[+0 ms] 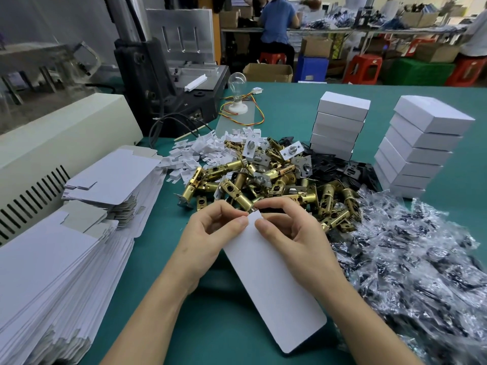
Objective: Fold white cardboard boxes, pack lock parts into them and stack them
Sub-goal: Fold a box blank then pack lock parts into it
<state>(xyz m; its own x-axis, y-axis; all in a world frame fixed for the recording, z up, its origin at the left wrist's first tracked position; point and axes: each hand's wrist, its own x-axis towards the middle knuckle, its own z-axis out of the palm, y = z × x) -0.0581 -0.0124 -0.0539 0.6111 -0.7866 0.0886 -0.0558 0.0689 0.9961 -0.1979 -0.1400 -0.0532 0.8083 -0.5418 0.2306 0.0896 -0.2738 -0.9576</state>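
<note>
Flattened white box (274, 285) held low over the near middle of the table (290, 109), far end pinched by left grip (210, 233) and right grip (292, 229), fingers curled on its edge. Likely slips: uneven pull creasing the panel, or knuckles nudging the brass latches (276, 180) just beyond.

Just in front of the pile of brass lock parts (274, 180), the left grip (210, 233) and right grip (295, 233) hide the white cardboard box's (271, 285) top end. Left of the pile, the flat cardboard stack (47, 272) runs off the edge. Right of it, the things inside the clear bags (411, 272) are too small to tell.
</note>
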